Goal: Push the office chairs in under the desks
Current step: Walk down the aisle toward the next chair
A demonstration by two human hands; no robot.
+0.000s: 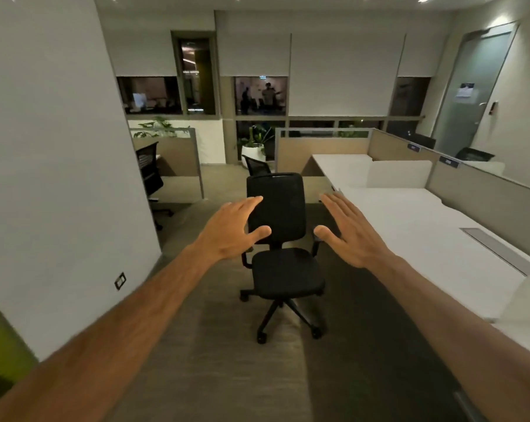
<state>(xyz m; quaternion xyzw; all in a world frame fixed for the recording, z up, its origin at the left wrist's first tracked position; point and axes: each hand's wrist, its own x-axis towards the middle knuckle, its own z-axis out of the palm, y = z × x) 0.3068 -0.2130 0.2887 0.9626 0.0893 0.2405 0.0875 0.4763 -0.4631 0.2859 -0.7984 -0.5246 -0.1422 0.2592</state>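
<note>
A black office chair (283, 269) on castors stands in the aisle, its seat facing me and its backrest on the far side. It is clear of the long white desk (416, 226) on the right. My left hand (231, 231) is stretched out, open, in front of the backrest's left edge. My right hand (347, 233) is open too, fingers spread, just right of the chair by its armrest. Neither hand holds anything. A second black chair (257, 166) stands further back at the desk's far end. A third chair (149, 175) sits at a desk on the left.
A white wall (59, 178) closes the left side. Beige partitions (477, 181) run behind the white desk, with a grey cable tray (501, 249) set in its top. A potted plant (254, 144) stands by the windows. A frosted glass door (477, 86) is at the far right.
</note>
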